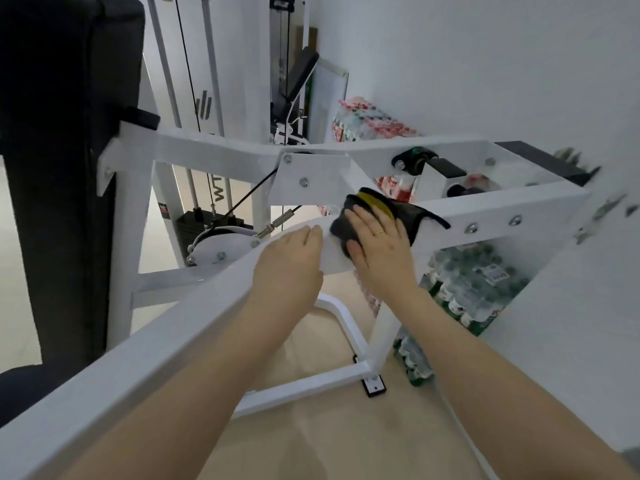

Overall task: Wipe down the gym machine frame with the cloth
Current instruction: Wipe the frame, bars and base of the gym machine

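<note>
A white gym machine frame [145,344] fills the view, with a long sloping beam running from lower left up to the centre. A dark grey cloth [401,209] with a yellow patch lies draped over that beam near a bolted joint. My right hand [379,251] presses flat on the cloth, fingers straight, thumb down the beam's side. My left hand [289,261] rests on the beam just left of the cloth, its fingers curled over the top edge.
A black padded backrest [65,143] stands at the left. Cables and a weight stack [207,226] sit behind the frame. Shrink-wrapped packs of bottles [471,282] lie on the floor against the white wall at the right. Beige floor lies below.
</note>
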